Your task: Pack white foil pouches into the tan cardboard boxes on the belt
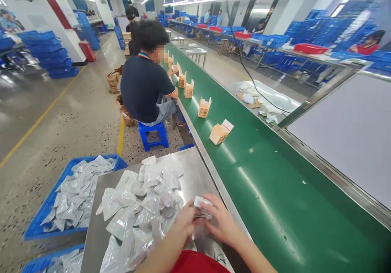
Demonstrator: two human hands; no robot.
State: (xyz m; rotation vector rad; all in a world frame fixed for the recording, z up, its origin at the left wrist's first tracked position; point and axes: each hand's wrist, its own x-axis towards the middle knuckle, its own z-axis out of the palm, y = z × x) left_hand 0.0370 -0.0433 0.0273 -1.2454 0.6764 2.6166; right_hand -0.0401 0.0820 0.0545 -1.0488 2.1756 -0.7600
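Between my two hands is a small white plastic packet [202, 204], held low over the right part of a metal table [195, 165]. My left hand [187, 220] has its fingers closed on the packet's left side. My right hand [220, 220] touches the packet from the right, its fingers curved round it. A heap of silvery white packets [146, 208] lies on the table just left of my hands. Beyond the table edge runs a green conveyor belt [259, 175], where an open small carton [220, 132] stands tilted, with several more cartons farther up.
A blue crate [30, 234] full of packets is on the floor at the left, with another below it. Ahead, a person in a dark shirt [143, 88] sits on a blue stool [153, 136] beside the belt. A metal-framed white panel [345, 134] borders the belt's right side.
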